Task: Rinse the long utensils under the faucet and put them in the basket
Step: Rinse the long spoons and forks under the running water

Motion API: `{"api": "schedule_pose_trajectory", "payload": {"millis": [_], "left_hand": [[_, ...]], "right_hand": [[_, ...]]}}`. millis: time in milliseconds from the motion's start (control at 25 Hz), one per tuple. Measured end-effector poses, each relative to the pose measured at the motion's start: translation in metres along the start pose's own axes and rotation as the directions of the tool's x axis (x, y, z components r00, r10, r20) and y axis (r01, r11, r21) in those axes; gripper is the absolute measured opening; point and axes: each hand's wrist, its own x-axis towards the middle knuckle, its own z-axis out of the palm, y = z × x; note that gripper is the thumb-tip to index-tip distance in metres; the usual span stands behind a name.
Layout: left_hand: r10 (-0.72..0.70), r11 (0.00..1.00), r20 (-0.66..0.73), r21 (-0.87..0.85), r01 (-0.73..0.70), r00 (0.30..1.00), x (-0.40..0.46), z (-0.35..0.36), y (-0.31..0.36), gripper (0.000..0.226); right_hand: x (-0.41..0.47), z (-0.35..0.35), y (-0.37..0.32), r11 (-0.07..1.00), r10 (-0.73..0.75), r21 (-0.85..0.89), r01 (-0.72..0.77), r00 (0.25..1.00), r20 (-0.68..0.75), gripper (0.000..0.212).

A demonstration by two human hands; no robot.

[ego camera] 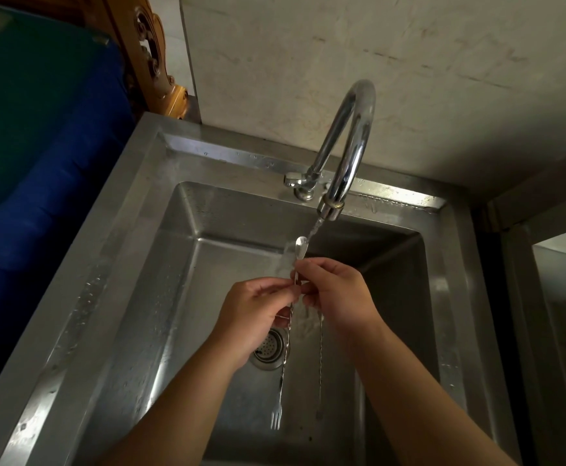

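Water runs from the chrome faucet into the steel sink. Under the stream I hold a long twisted bar spoon, its bowl up in the water and its fork end hanging low over the basin. My left hand pinches the stem from the left, and my right hand pinches it from the right just below the bowl. A second long twisted utensil hangs down below my right hand; how it is held is hidden. No basket is in view.
The drain strainer sits in the basin floor under my left hand. The faucet handle is at the sink's back rim. A blue and green surface lies to the left, a carved wooden piece behind it, a steel shelf to the right.
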Motion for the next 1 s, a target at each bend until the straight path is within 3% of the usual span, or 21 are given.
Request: {"api": "schedule_pose_trajectory", "payload": {"millis": [160, 480, 800, 1000], "left_hand": [[-0.017, 1.0, 0.013, -0.007, 0.017, 1.0, -0.004, 0.002, 0.0, 0.014], [0.016, 0.999, 0.046, -0.041, -0.014, 0.999, 0.0, 0.008, 0.006, 0.006], [0.054, 0.998, 0.029, -0.042, -0.053, 0.998, 0.006, 0.001, 0.009, 0.025], [0.054, 0.998, 0.034, -0.035, -0.053, 0.998, 0.008, 0.002, 0.005, 0.024]], "right_hand": [[0.001, 0.002, 0.0, 0.999, 0.048, 0.0, -0.048, 0.998, -0.033, 0.026], [0.007, 0.009, -0.022, 0.994, 0.042, -0.091, -0.054, 0.991, -0.124, 0.053], [0.005, 0.004, -0.015, 0.999, -0.034, -0.022, 0.035, 0.998, 0.051, 0.025], [0.001, 0.0, -0.011, 0.996, -0.083, 0.023, 0.081, 0.992, 0.093, 0.005]]}}
